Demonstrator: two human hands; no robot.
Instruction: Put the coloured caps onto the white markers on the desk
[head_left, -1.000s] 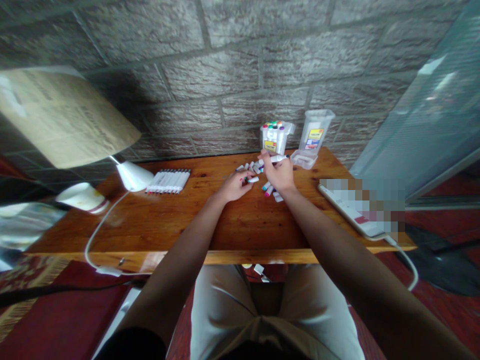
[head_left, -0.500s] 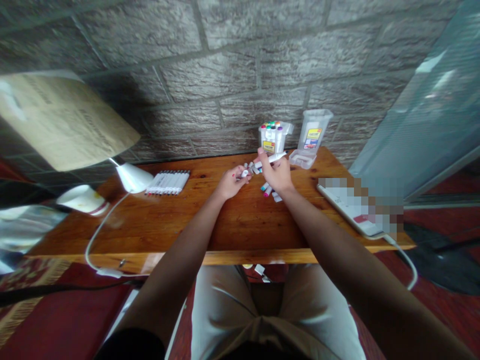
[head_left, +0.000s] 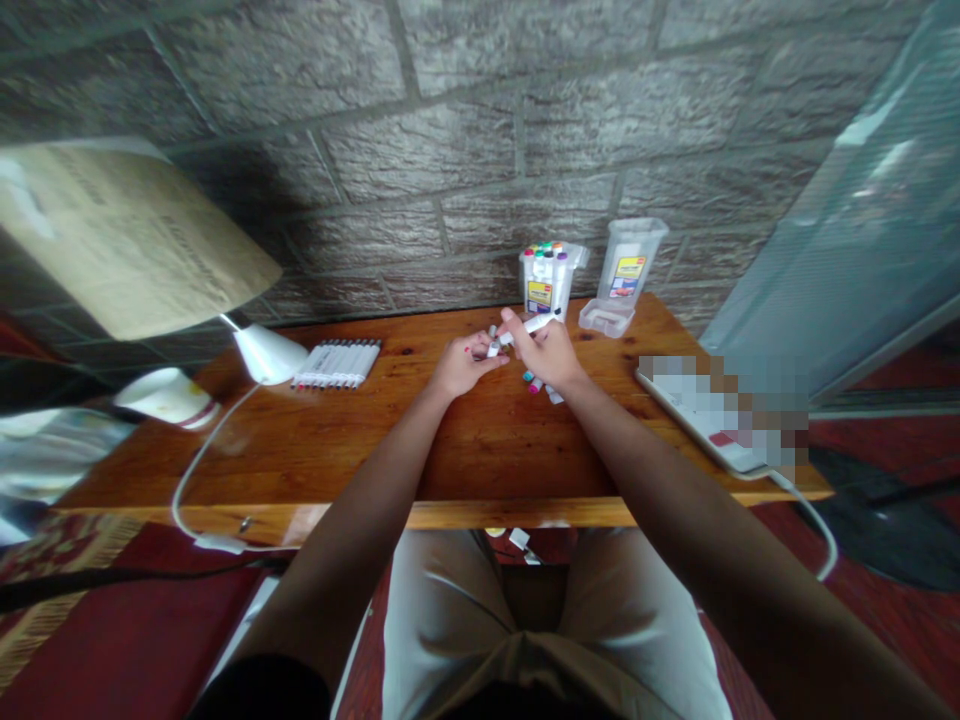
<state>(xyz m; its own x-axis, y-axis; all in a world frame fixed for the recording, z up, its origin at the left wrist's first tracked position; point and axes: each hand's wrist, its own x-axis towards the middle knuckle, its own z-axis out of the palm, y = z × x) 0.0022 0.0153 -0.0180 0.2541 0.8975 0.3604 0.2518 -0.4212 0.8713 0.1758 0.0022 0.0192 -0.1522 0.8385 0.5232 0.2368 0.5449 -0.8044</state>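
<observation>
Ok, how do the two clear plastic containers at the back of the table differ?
The left container holds markers, coloured ends up; in the right container, no markers show. The right container's lid lies low in front, while the left container's clear flap juts out at its upper right. The left container is nearer the right hand than the right container is. Both carry a partly yellow label.
</observation>
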